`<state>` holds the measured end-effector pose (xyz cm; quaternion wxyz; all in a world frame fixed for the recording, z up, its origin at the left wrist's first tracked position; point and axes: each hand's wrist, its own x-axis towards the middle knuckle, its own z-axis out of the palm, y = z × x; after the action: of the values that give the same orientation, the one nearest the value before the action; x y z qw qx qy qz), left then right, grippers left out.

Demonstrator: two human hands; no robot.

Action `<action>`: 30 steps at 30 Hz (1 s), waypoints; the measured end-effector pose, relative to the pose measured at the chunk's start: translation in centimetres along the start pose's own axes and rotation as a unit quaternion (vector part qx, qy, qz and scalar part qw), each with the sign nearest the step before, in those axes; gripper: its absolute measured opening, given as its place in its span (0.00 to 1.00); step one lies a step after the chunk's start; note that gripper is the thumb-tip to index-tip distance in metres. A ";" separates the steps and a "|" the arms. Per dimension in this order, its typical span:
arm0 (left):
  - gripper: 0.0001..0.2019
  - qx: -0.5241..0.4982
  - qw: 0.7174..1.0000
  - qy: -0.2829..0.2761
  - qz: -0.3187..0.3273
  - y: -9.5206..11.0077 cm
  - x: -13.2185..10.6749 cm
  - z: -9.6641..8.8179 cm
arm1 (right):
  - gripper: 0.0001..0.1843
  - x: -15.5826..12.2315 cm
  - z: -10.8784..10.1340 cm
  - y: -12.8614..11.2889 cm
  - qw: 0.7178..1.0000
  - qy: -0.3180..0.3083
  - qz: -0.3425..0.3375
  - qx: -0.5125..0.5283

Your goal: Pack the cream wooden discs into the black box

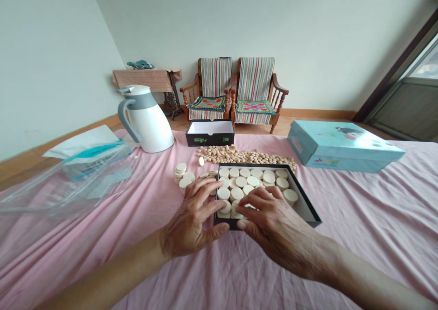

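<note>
Cream discs (240, 182) in tray (304, 206); right hand (278, 219) above.

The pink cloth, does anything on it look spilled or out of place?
Possibly the small tan pieces: they lie loose on the cloth behind the tray, in no container, so they look spilled, though they may have been tipped out deliberately. One pale disc sits apart beside them. Nothing looks clearly damaged.
</note>
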<state>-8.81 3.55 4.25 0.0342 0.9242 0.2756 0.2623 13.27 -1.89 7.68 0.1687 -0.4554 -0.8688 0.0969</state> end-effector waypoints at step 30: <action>0.10 -0.051 0.995 0.084 0.025 -0.2 -1.3 -0.4 | 0.16 -1.8 -0.4 0.0 0.982 0.109 0.047 0.146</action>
<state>-9.99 3.00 3.93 0.0510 0.9028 0.2402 0.3530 14.39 -3.38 7.67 0.3222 -0.4739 -0.7995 0.1798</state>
